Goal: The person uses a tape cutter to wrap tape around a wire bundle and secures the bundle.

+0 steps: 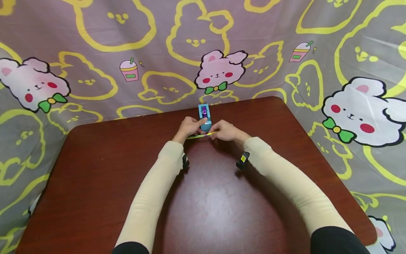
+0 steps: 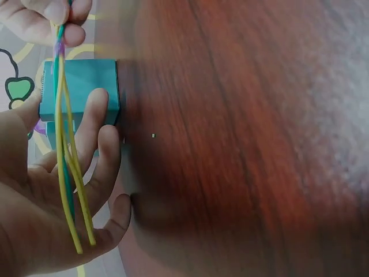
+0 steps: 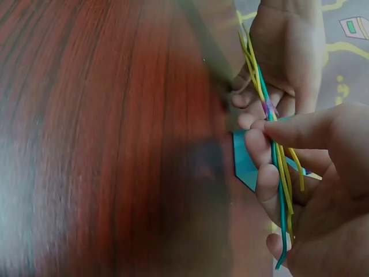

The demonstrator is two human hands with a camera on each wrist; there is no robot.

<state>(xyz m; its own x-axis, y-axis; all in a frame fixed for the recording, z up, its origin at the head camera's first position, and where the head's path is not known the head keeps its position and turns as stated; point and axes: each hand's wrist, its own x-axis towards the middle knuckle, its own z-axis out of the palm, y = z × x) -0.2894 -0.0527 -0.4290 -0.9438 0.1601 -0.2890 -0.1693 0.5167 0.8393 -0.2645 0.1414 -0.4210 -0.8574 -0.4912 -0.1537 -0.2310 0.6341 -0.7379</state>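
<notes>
A blue tape dispenser (image 1: pixel 206 126) with a purple roll (image 1: pixel 204 112) stands near the table's far edge. My left hand (image 1: pixel 190 126) grips its near end, thumb on top and fingers lower down. In my right hand (image 1: pixel 227 130), thumb and fingertips pinch a bundle of thin yellow and green wires (image 3: pixel 281 187). Purple tape (image 2: pixel 60 49) wraps the bundle near its middle, right by the pinching fingertips. The bundle lies crosswise in front of the dispenser, its loose yellow ends hanging over my left palm in the left wrist view.
The brown wooden table (image 1: pixel 104 169) has rounded corners. A patterned curtain (image 1: pixel 95 63) hangs close behind and beside it. A wrist camera (image 1: pixel 243 160) sits under the right forearm, another (image 1: pixel 185 161) on the left. One tiny pale speck (image 2: pixel 153 135) lies on the tabletop.
</notes>
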